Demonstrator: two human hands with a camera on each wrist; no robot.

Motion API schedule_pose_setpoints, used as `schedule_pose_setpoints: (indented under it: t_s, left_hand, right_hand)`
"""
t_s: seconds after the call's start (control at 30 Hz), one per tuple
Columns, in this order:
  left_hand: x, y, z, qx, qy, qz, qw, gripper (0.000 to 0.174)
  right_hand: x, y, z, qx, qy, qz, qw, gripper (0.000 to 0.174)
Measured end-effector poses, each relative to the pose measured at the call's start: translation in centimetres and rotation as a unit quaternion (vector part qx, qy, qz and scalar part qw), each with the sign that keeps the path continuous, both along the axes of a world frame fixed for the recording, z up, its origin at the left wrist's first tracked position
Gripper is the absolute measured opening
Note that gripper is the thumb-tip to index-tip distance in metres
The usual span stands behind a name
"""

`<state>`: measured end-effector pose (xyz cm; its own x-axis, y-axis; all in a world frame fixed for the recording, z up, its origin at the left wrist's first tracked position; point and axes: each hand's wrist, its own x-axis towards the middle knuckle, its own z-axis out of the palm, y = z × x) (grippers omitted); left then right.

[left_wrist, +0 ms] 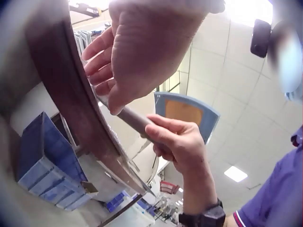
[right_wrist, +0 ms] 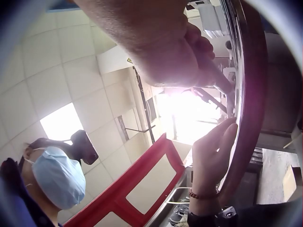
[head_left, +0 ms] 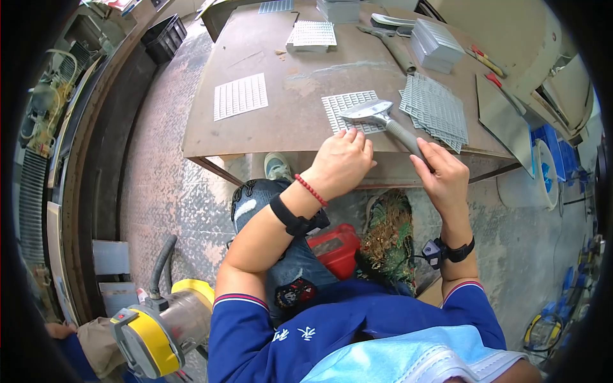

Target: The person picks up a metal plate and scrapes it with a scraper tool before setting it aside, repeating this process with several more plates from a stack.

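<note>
In the head view a scraper (head_left: pixel 367 111) with a wide metal head and a grey handle (head_left: pixel 403 136) lies across a white perforated sheet (head_left: pixel 338 105) near the table's front edge. My right hand (head_left: pixel 442 172) grips the end of that handle; the left wrist view shows the same right hand (left_wrist: pixel 177 142) with fingers and thumb round it. My left hand (head_left: pixel 341 159) rests its fingertips at the sheet's near edge, just below the scraper's head. Its fingers are slightly bent, and in the left wrist view the left hand (left_wrist: pixel 142 52) holds nothing that I can see.
Overlapping perforated sheets (head_left: pixel 437 112) lie right of the scraper, and a single sheet (head_left: pixel 241 96) lies at the left. Farther back are stacks (head_left: pixel 437 45) of sheets, another stack (head_left: pixel 311 36) and a grey-handled tool (head_left: pixel 397 53). A red-handled tool (head_left: pixel 504 91) lies on a panel at the right.
</note>
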<state>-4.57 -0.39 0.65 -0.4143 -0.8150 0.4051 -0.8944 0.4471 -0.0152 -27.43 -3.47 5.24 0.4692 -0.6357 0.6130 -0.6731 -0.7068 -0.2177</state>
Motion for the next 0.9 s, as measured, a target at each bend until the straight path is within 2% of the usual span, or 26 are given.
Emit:
schedule_pose_setpoints:
  t_s: [0.1,0.3,0.9]
  left_hand:
    - [-0.1,-0.1,-0.5,-0.041,0.02,-0.003,0.999,0.035]
    - [-0.1,0.1,0.2,0.02,0.021,0.006,1.0,0.038]
    - [-0.2,0.1,0.1,0.035,0.027,0.006,0.999,0.042]
  right_hand:
    - [0.3,-0.4,-0.6,0.003,0.01,0.005,1.0,0.03]
    - [0.6,-0.9,-1.0,-0.014,0.022,0.004,1.0,0.03]
    - [0.2,-1.7,-2.1,-0.057,0.045,0.03,0.997,0.032]
